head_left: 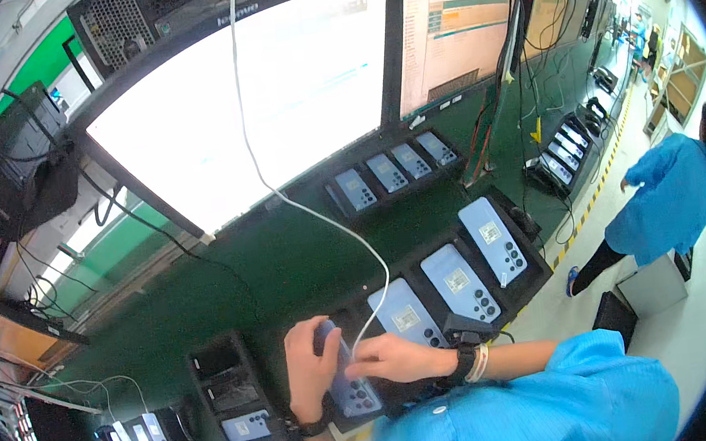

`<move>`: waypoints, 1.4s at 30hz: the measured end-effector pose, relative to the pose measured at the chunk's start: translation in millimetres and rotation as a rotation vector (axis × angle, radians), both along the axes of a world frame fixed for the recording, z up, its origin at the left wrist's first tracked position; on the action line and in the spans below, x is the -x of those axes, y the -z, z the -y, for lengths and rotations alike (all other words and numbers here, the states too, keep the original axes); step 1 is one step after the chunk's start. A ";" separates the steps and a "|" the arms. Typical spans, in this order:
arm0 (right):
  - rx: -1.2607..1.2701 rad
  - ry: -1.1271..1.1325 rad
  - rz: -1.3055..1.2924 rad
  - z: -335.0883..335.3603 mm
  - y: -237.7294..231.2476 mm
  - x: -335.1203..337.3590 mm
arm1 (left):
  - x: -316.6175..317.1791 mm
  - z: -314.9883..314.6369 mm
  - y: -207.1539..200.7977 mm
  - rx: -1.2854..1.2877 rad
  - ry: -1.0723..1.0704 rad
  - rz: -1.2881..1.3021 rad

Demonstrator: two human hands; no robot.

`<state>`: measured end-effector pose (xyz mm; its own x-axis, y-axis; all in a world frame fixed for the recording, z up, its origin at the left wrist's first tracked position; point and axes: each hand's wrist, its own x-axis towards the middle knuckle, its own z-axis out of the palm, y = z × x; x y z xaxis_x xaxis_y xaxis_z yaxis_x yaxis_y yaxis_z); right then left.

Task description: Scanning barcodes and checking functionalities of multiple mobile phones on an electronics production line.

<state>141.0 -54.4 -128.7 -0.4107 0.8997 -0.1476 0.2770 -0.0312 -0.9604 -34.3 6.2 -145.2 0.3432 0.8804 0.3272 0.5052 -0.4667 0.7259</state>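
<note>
Grip, left hand: left hand (308, 372) is wrapped around the upper edge of a pale blue phone (347, 378), fingers curled over its left side, holding it steady.
Grip, right hand: right hand (397, 358) rests on the same phone from the three o'clock side, fingertips pinched near the end of a white cable (298, 200); whether the plug is seated cannot be told.
Phone: lies back side up, camera lenses toward the person, at about six o'clock in the view, over a black cradle (365, 406).
Wrists: a dark band on the left wrist; a black watch (463, 362) and a pale band on the right.
Sleeves: both forearms come in from the lower edge in light blue smock sleeves (548, 407).
Near row: three more pale blue phones (459, 282) lie back up in black cradles, running from the held phone toward two o'clock.
Left trays: at seven o'clock, black trays (236, 404) hold further phones, some slots bare.
Bench: dark green worktop (287, 254) carries everything.
Cable run: the white cable climbs from the hands toward twelve o'clock, across a large bright monitor (251, 93).
Far row: four phones (391, 171) sit in cradles under the monitors, at one o'clock.
Second monitor: a screen (449, 31) with orange and green panels stands right of the bright one.
Co-worker: at three o'clock, well apart, another person in a blue smock (668, 198) bends over in the aisle.
</note>
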 end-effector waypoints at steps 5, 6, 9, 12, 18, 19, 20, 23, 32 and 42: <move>-0.218 0.188 -0.107 -20.5 -25.6 -25.9 | 8.1 -0.8 -36.1 -0.023 0.034 0.080; -0.284 0.224 -0.103 -28.2 -38.5 -31.4 | 7.9 0.3 -43.8 -0.099 0.062 0.079; -0.565 0.277 -0.054 -45.5 -73.0 -33.1 | -7.0 11.0 -62.5 -0.079 0.048 0.205; -0.462 0.195 -0.112 -52.7 -81.5 -9.5 | -2.8 31.1 -55.6 0.052 0.003 0.334; -0.402 0.070 -0.130 -46.5 -75.8 11.2 | 8.8 39.7 -46.4 0.080 -0.007 0.413; -0.398 0.063 -0.132 -46.5 -75.7 14.4 | 7.4 41.5 -44.3 0.056 0.000 0.447; -0.411 0.052 -0.098 -47.0 -75.5 17.2 | 6.6 42.9 -42.7 0.032 0.008 0.482; -0.378 0.026 -0.032 -48.0 -83.2 18.4 | 10.1 47.4 -40.2 0.072 -0.019 0.506; -0.580 -0.046 0.086 -47.9 -82.6 15.6 | 0.0 64.0 -14.6 0.260 -0.095 0.575; -0.524 0.162 0.103 -8.2 -36.9 -49.6 | -7.1 -11.9 30.5 0.199 -0.359 0.180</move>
